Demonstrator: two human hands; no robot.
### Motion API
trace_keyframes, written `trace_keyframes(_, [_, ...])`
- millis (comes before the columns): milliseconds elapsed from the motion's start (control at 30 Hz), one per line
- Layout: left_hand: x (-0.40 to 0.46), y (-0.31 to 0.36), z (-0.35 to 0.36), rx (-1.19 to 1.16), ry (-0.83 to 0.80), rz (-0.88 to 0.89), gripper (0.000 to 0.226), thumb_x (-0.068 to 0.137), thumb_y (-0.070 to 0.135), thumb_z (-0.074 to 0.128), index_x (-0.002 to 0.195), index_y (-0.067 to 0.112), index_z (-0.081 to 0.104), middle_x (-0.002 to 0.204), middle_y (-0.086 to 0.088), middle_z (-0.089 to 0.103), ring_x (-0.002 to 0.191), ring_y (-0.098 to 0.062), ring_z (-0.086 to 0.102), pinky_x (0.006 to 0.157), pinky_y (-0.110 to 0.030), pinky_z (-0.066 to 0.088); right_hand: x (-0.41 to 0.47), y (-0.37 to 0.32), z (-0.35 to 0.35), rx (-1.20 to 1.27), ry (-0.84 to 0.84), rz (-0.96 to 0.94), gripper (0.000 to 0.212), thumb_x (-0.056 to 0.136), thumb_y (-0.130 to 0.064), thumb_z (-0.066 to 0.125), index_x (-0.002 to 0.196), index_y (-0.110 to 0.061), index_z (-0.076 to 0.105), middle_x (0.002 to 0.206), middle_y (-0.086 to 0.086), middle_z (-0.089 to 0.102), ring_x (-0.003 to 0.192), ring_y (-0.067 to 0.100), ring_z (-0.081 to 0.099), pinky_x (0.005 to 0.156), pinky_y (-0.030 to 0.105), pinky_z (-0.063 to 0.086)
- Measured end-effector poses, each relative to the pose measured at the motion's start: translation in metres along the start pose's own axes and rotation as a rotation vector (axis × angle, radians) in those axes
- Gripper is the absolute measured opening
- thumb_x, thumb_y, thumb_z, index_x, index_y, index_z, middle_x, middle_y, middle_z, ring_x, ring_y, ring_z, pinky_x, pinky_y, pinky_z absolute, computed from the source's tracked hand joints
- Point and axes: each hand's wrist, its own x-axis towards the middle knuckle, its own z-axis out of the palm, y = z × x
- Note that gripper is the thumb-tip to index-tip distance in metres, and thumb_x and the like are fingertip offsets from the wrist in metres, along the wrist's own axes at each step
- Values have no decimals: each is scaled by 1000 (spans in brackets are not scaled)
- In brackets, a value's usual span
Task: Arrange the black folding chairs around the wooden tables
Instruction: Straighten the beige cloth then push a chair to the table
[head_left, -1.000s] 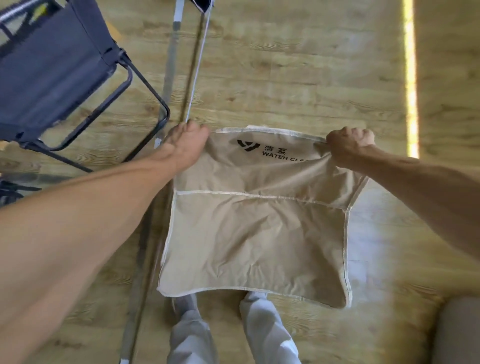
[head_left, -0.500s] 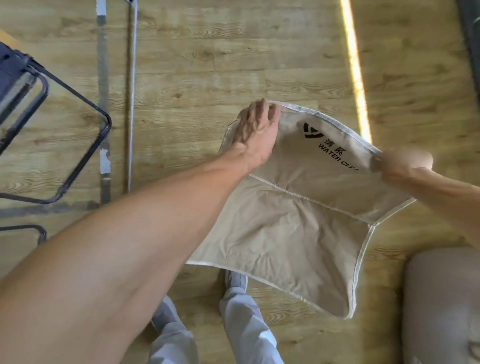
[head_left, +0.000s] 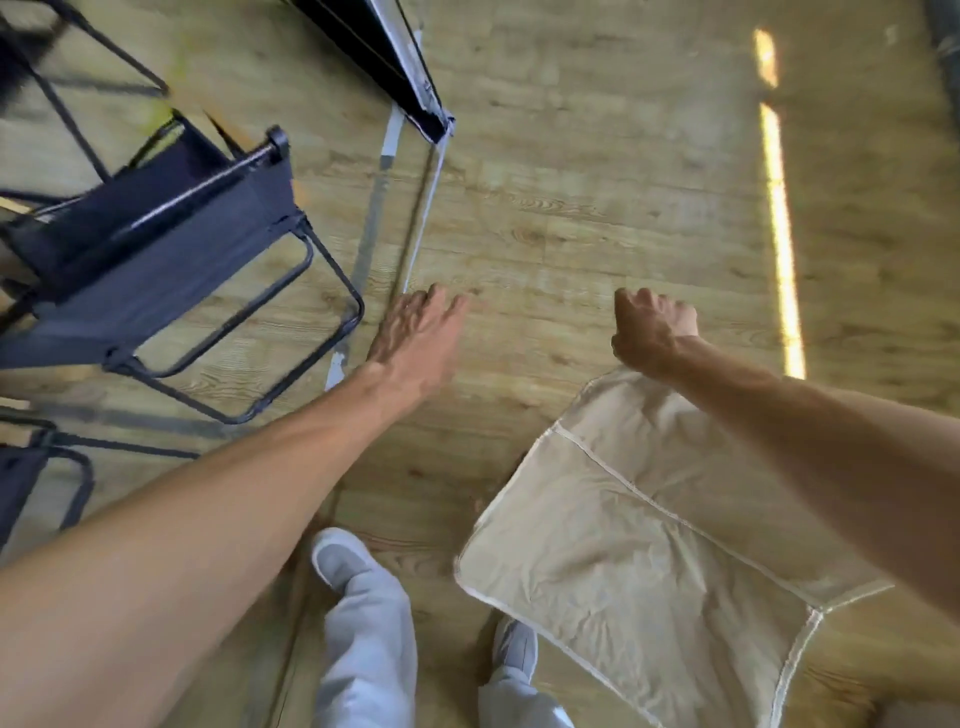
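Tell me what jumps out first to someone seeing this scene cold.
The big tan fabric bag hanging at lower right, gripped at its top edge by the right hand. Next, the left hand, fingers straight and holding nothing, at centre above the wooden floor. A black folding chair stands at upper left.

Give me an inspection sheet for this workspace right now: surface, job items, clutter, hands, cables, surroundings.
Surface: wood-grain floor, with a grey tape line and a sunlit strip.
Job's things: black folding chair stands open at left; part of a second chair at the lower left edge.
Clutter: tan fabric bag hanging from the right hand.
Hands: left hand open, holding nothing; right hand grips the bag's top edge.
Cables: nothing seen.
Surroundings: dark panel edge at top; the person's grey trousers and shoes below.
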Motion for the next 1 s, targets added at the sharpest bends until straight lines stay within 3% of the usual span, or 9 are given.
trace_keyframes(200, [-57, -183, -63, 120, 84, -176, 42, 83, 8, 56, 124, 12, 48, 119, -10, 50, 103, -30, 53, 93, -41, 40, 33, -214, -92, -16, 122, -322, 39, 93, -1, 49, 131, -11, 48, 118, 13, 59, 102, 31, 60, 74, 37, 41])
trace_keyframes(433, [-126, -334, -93, 81, 134, -415, 45, 91, 12, 50, 135, 10, 44, 124, -10, 52, 109, -29, 52, 99, -41, 38, 50, -418, -165, -54, 181, -537, 50, 92, -6, 51, 139, -15, 38, 129, 13, 52, 116, 33, 56, 80, 39, 43])
trace_keyframes(533, [-140, -368, -90, 13, 90, -491, 38, 93, 22, 52, 130, 13, 49, 120, -8, 55, 105, -27, 55, 95, -40, 42, 65, -462, -178, -118, 160, -537, 47, 91, -7, 52, 137, -15, 41, 130, 12, 50, 120, 33, 52, 88, 42, 44])
trace_keyframes(700, [-139, -412, -75, -100, -57, -571, 51, 88, 39, 63, 131, 16, 47, 119, -6, 56, 109, -27, 57, 93, -37, 43, 109, -502, -180, -344, 143, -660, 47, 89, -12, 54, 135, -18, 47, 131, 12, 51, 122, 33, 47, 95, 47, 41])
trace_keyframes(800, [-128, -431, -58, -223, -190, -622, 58, 86, 43, 62, 135, 16, 45, 123, -7, 57, 113, -28, 57, 93, -39, 46, 145, -518, -171, -416, -12, -772, 50, 87, -13, 56, 135, -24, 50, 134, 7, 53, 124, 31, 51, 97, 46, 42])
trace_keyframes(867, [-122, -440, -43, -316, -277, -689, 58, 86, 44, 61, 134, 16, 45, 121, -7, 57, 112, -29, 58, 91, -41, 48, 166, -527, -168, -457, -214, -873, 54, 86, -13, 60, 138, -25, 52, 136, 5, 56, 123, 28, 55, 96, 35, 45])
trace_keyframes(933, [-118, -445, -28, -357, -324, -769, 49, 88, 42, 60, 127, 16, 48, 115, -7, 59, 108, -28, 59, 88, -41, 48, 185, -532, -170, -472, -324, -906, 51, 88, -14, 57, 138, -24, 54, 136, 5, 58, 121, 25, 57, 90, 24, 44])
trace_keyframes(1000, [-115, -446, -17, -353, -347, -852, 38, 90, 38, 60, 120, 17, 52, 113, -5, 60, 106, -25, 60, 88, -40, 49, 199, -526, -169, -406, -380, -935, 39, 96, -29, 48, 134, -26, 58, 133, 4, 61, 116, 25, 61, 91, 25, 46])
